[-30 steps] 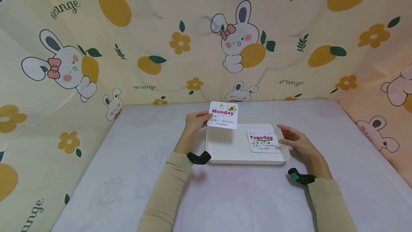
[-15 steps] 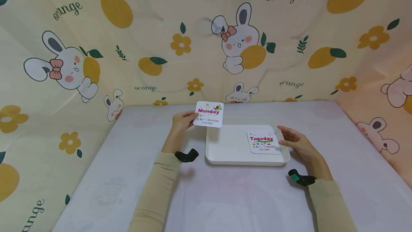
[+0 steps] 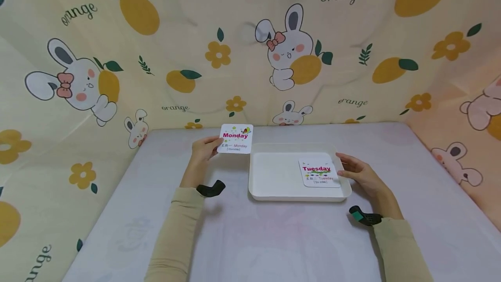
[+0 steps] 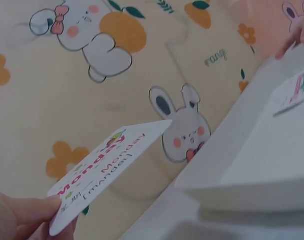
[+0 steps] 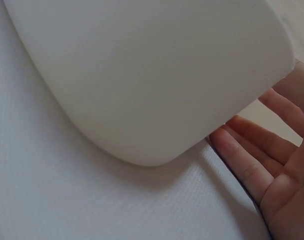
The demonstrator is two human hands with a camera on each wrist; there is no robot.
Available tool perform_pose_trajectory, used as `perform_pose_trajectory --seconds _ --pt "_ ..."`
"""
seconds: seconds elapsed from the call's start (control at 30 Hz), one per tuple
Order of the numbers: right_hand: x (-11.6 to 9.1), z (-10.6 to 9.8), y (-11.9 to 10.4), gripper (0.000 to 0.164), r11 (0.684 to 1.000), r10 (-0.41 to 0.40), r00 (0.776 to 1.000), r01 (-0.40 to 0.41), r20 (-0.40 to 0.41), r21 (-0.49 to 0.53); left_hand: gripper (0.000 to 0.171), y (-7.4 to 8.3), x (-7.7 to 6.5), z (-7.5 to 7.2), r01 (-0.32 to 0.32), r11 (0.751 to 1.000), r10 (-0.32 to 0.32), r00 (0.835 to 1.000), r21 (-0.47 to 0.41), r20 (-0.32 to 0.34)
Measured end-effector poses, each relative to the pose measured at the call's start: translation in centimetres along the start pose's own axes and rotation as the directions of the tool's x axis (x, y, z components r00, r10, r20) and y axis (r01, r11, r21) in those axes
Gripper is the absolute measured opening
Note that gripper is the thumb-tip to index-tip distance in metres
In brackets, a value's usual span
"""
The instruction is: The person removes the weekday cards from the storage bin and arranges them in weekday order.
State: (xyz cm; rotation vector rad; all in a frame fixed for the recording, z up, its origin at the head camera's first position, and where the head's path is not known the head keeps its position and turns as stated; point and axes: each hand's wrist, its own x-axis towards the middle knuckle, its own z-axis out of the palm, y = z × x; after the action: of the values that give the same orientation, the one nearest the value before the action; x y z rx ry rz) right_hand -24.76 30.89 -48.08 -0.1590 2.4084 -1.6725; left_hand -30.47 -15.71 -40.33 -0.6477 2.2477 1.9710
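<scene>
My left hand (image 3: pixel 204 150) pinches a square white card (image 3: pixel 235 139) by its left edge. "Monday" is printed on the card in red, with Chinese writing below. In the left wrist view, the card (image 4: pixel 109 172) is tilted and raised, with the thumb over its corner. A shallow white tray (image 3: pixel 274 177) stands on the table. Inside it at the right lies a "Tuesday" card (image 3: pixel 319 173). My right hand (image 3: pixel 364 175) holds the tray's right end, thumb and fingertips at the rim. The right wrist view shows fingers (image 5: pixel 242 157) against the tray's outer wall (image 5: pixel 157 100).
A pale cloth covers the table (image 3: pixel 235 238). Behind it and along both sides hangs a curtain (image 3: pixel 235 25) printed with rabbits and oranges. Each wrist wears a black band, the left band (image 3: pixel 211 189) being close to the tray's left end.
My left hand has moved left with the Monday card, from over the tray to beyond its left end. The right hand, the tray and the Tuesday card have stayed in place.
</scene>
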Motion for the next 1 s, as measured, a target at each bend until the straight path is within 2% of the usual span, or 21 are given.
perform_pose_trajectory --seconds 0.23,0.47,0.67,1.0 --pt "0.0 -0.1 -0.1 0.071 1.0 0.005 1.0 -0.005 -0.004 0.008 0.04 -0.4 0.5 -2.3 0.016 1.0 -0.017 0.999 -0.013 -0.032" --pt "0.0 -0.1 -0.2 0.071 1.0 0.001 1.0 -0.001 0.002 0.005 0.041 -0.9 1.4 -4.4 0.059 0.998 -0.06 0.996 -0.016 -0.066" --pt "-0.1 0.0 -0.1 0.07 1.0 -0.017 1.0 0.017 0.002 0.012 0.043 -1.6 2.2 -6.3 0.079 0.996 -0.081 0.994 -0.027 -0.073" --pt "0.0 0.1 0.0 0.071 1.0 0.013 1.0 -0.013 -0.007 0.014 0.045 -2.3 3.2 -8.8 0.061 0.996 -0.065 0.995 -0.059 -0.072"
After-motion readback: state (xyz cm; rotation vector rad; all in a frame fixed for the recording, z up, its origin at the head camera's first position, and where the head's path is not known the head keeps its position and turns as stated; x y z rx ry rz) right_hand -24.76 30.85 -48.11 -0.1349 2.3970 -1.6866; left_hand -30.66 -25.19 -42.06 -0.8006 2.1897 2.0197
